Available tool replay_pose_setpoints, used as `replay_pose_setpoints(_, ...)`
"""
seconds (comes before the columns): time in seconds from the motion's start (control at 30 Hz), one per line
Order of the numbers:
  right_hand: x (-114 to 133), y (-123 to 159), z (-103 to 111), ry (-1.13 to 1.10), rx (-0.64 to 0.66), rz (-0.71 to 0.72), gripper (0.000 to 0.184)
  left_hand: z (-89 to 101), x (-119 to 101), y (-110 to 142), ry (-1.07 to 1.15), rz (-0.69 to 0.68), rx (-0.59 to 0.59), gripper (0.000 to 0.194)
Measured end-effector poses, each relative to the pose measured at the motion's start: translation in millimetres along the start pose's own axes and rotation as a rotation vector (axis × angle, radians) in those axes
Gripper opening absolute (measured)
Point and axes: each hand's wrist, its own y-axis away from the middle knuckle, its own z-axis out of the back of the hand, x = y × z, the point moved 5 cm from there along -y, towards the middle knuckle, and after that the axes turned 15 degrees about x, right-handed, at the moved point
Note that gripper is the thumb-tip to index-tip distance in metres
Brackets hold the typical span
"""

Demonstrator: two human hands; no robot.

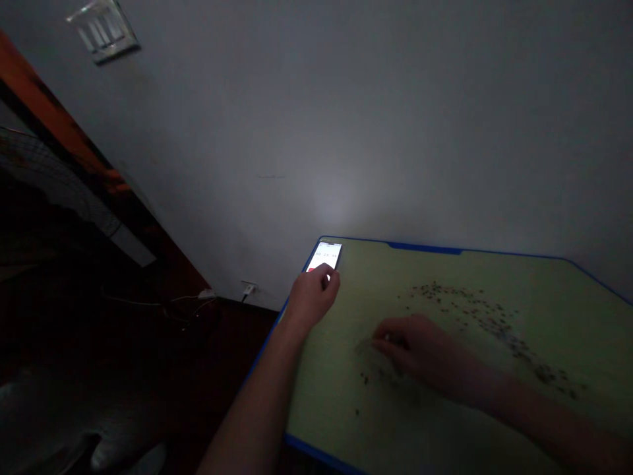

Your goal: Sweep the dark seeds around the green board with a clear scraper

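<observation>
A phone (pixel 325 255) with a bright white screen lies at the far left corner of the table (pixel 351 422). My left hand (pixel 315 293) is at the phone's near end and covers part of it. Its fingers are curled with thumb and forefinger close together; whether they hold anything is hidden. Over the middle of the tabletop, my right hand (pixel 413 346) is closed in a pinch, and what lies between its fingertips is too dark to make out. A few small dark pieces (pixel 364 378) lie to its left and below. Beyond it stretches a scattered band of many small dark bits (pixel 487 320).
The table has a raised blue edge (pixel 425 248) and stands against a grey wall (pixel 420 132). A plugged-in socket (pixel 248 288) and loose cables (pixel 185 300) are low at the left. A switch plate (pixel 103 30) is at the upper left. The room is dim.
</observation>
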Motion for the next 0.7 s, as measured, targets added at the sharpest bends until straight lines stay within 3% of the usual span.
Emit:
replay_pose_setpoints(0.23, -12, 24, -24, 0.004, 0.079, -0.049, 0.019, 1.2, -2, 1, -0.009, -0.011, 0.007, 0.029)
replay_pose_setpoints(0.5, -25, 22, -13, 0.062, 0.037, -0.099, 0.019, 0.8, -2, 0, -0.02, -0.012, 0.021, 0.03)
replay_pose_setpoints(0.7, -18, 21, -14, 0.086, 0.022, -0.087, 0.018, -0.5, -1, 0, -0.034, 0.003, 0.037, 0.029)
